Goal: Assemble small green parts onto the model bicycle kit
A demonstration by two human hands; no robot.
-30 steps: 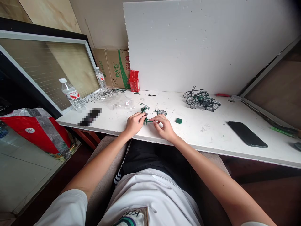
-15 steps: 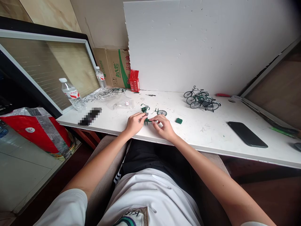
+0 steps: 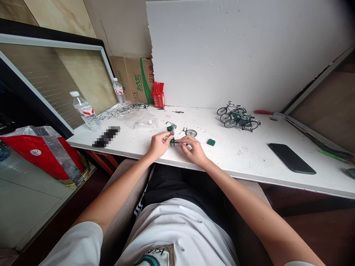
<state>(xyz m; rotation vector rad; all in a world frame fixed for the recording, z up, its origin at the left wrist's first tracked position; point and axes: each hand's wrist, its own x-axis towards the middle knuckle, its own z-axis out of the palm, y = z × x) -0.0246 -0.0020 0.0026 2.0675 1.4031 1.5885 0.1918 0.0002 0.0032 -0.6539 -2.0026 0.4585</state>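
Observation:
My left hand point(image 3: 158, 145) and my right hand point(image 3: 193, 149) rest on the near edge of the white table point(image 3: 249, 155), fingertips pinched together on a small green model bicycle part point(image 3: 173, 141) held between them. Just beyond lie a green frame piece point(image 3: 171, 128), a loose spoked wheel point(image 3: 191, 132) and a small green block point(image 3: 211, 142). Several finished green model bicycles point(image 3: 239, 119) stand at the back right of the table.
A black phone point(image 3: 292, 163) lies at the right. Two water bottles point(image 3: 84, 109), clear plastic bags with parts point(image 3: 130, 112), a red carton point(image 3: 159, 95) and a cardboard box point(image 3: 135, 79) stand at the back left. A white foam board point(image 3: 235, 51) leans behind the table. A red bag point(image 3: 41, 155) sits at left.
Both hands stay in place; the fingers have shifted slightly on the small green part, and the left fingertips now sit a little higher.

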